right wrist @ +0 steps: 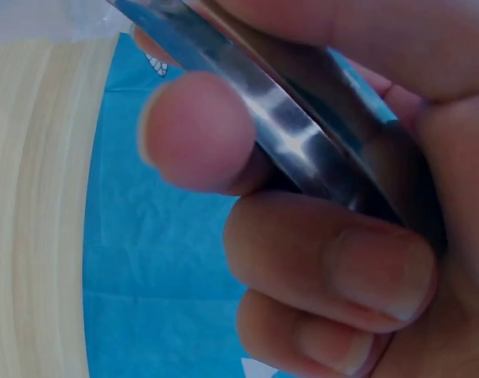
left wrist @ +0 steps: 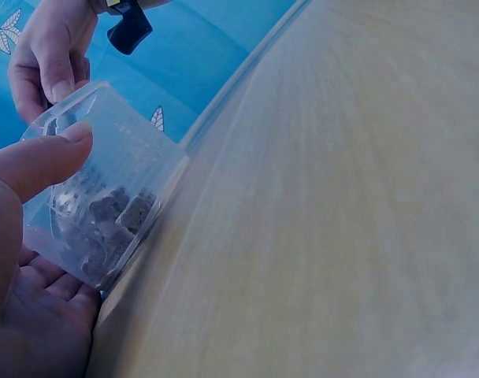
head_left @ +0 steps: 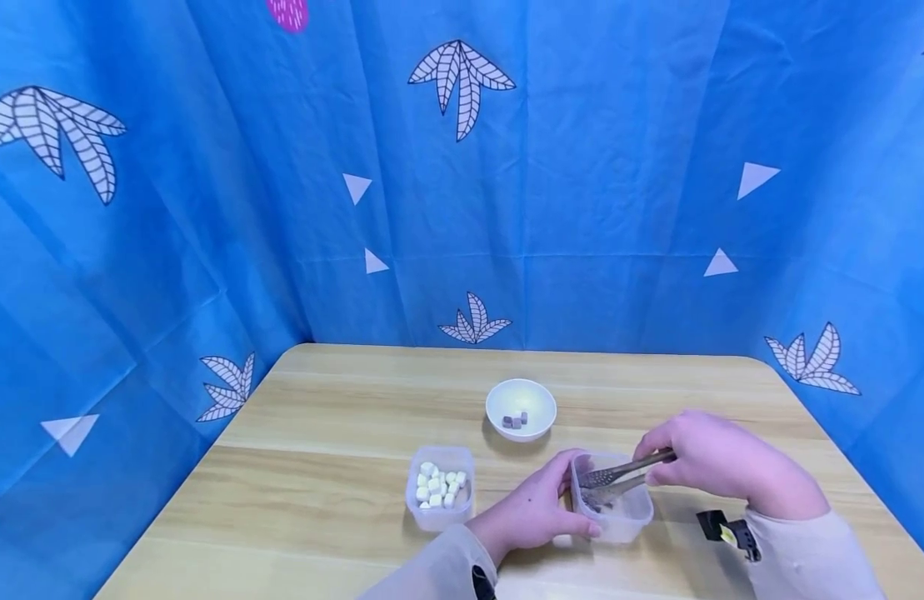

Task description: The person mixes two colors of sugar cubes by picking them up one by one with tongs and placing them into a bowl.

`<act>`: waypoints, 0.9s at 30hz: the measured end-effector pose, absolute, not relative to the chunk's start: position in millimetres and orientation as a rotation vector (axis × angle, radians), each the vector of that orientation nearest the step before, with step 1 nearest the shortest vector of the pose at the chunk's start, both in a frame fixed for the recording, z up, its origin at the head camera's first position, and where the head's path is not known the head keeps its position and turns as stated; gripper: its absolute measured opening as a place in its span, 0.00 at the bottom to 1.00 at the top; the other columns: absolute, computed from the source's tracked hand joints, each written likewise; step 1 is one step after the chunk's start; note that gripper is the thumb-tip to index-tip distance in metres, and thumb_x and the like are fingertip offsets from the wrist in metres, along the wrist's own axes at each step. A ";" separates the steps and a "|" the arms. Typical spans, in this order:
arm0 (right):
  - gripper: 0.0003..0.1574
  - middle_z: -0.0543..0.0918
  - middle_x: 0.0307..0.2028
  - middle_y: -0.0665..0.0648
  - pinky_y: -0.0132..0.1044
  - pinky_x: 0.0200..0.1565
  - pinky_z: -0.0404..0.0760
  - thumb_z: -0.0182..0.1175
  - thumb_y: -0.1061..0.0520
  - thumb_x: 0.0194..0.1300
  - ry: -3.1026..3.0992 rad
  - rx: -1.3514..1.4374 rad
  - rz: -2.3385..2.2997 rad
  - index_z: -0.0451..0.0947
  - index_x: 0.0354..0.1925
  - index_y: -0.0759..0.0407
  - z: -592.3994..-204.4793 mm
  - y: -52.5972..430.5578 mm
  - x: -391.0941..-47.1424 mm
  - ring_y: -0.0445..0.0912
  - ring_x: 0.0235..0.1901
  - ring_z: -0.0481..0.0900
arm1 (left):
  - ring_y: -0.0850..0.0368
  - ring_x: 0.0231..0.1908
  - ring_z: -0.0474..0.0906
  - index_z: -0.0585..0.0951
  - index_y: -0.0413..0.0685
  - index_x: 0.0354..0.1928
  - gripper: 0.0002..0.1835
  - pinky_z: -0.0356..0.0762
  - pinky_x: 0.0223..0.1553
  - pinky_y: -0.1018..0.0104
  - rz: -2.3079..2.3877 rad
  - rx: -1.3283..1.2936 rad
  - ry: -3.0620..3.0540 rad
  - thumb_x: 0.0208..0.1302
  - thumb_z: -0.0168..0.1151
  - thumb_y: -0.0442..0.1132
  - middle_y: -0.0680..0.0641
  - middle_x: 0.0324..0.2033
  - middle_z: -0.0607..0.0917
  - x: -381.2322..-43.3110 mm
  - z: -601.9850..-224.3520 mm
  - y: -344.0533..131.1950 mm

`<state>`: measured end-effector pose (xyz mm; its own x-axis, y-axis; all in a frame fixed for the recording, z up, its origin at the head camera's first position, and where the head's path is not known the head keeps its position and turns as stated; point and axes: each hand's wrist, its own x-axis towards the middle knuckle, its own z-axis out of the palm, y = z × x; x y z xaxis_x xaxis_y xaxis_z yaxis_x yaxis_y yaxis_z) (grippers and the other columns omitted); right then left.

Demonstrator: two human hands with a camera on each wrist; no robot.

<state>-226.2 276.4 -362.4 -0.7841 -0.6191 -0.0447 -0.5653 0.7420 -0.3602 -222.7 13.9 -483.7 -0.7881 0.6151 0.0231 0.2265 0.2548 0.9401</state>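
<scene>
My left hand (head_left: pixel 532 508) grips a clear plastic container (head_left: pixel 626 529) at its left side, thumb at the near wall and fingers at the far one. Through the wall, in the left wrist view, several dark grey-brown cubes (left wrist: pixel 109 216) show at the bottom. My right hand (head_left: pixel 720 462) holds metal tongs (head_left: pixel 637 465) from the right, their tips down inside that container. Fingers curl round the shiny tong arms (right wrist: pixel 283 118) in the right wrist view. Whether the tips pinch a cube cannot be made out.
A white bowl (head_left: pixel 540 400) with a few purplish-grey cubes (head_left: pixel 516 422) stands behind the container. To the left, another clear container (head_left: pixel 435 521) holds several whitish cubes (head_left: pixel 435 485). All rest on a wooden table (head_left: pixel 319 467), with blue patterned curtains (head_left: pixel 596 167) around it.
</scene>
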 end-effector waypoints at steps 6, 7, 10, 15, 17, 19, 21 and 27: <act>0.06 0.81 0.32 0.31 0.35 0.30 0.75 0.70 0.49 0.62 2.782 -0.965 -0.483 0.87 0.39 0.39 -361.3 275.0 -226.1 0.32 0.27 0.73 | 0.64 0.65 0.69 0.64 0.61 0.72 0.48 0.59 0.71 0.60 1.548 0.770 2.191 0.49 0.80 0.45 0.61 0.67 0.72 -222.7 -483.9 13.7; 0.06 0.81 0.32 0.31 0.35 0.30 0.74 0.70 0.49 0.62 2.782 -0.961 -0.485 0.87 0.39 0.39 -361.2 275.4 -225.9 0.32 0.27 0.73 | 0.64 0.65 0.69 0.64 0.60 0.73 0.49 0.59 0.71 0.59 1.547 0.770 2.191 0.49 0.80 0.45 0.61 0.67 0.72 -222.6 -484.1 13.8; 0.05 0.81 0.32 0.31 0.35 0.30 0.74 0.69 0.49 0.62 2.782 -0.984 -0.502 0.87 0.39 0.38 -360.8 277.8 -225.2 0.32 0.28 0.73 | 0.64 0.65 0.69 0.64 0.59 0.73 0.49 0.59 0.71 0.59 1.548 0.774 2.187 0.50 0.80 0.45 0.61 0.66 0.72 -222.3 -485.0 14.2; 0.05 0.81 0.32 0.32 0.34 0.30 0.73 0.69 0.49 0.63 2.790 -1.030 -0.547 0.87 0.39 0.38 -358.6 284.2 -224.6 0.32 0.28 0.72 | 0.64 0.65 0.69 0.64 0.58 0.73 0.49 0.59 0.72 0.59 1.552 0.778 2.182 0.50 0.80 0.45 0.62 0.65 0.73 -222.2 -483.8 14.5; 0.05 0.82 0.33 0.33 0.34 0.31 0.75 0.69 0.48 0.64 2.797 -1.026 -0.551 0.87 0.40 0.39 -357.0 287.5 -224.4 0.32 0.29 0.73 | 0.64 0.65 0.69 0.64 0.59 0.73 0.48 0.59 0.72 0.59 1.559 0.786 2.176 0.50 0.80 0.44 0.63 0.64 0.73 -222.3 -483.1 14.6; 0.06 0.83 0.35 0.34 0.36 0.33 0.78 0.68 0.47 0.64 2.811 -1.014 -0.540 0.87 0.41 0.40 -354.9 291.0 -223.7 0.32 0.32 0.76 | 0.65 0.65 0.69 0.65 0.60 0.72 0.48 0.58 0.72 0.59 1.565 0.793 2.171 0.50 0.80 0.43 0.64 0.63 0.74 -222.4 -482.7 14.7; 0.08 0.85 0.37 0.35 0.37 0.36 0.81 0.68 0.46 0.65 2.822 -1.012 -0.533 0.87 0.43 0.41 -352.3 294.5 -223.0 0.32 0.35 0.78 | 0.65 0.65 0.69 0.65 0.62 0.72 0.47 0.57 0.72 0.58 1.569 0.789 2.172 0.50 0.80 0.43 0.65 0.62 0.75 -222.4 -482.7 14.7; 0.08 0.85 0.40 0.35 0.37 0.38 0.81 0.67 0.46 0.67 2.864 -1.018 -0.568 0.87 0.44 0.39 -345.0 305.8 -218.7 0.32 0.37 0.79 | 0.65 0.64 0.69 0.64 0.67 0.71 0.48 0.57 0.72 0.56 1.555 0.764 2.193 0.49 0.80 0.44 0.66 0.62 0.75 -222.1 -483.5 14.5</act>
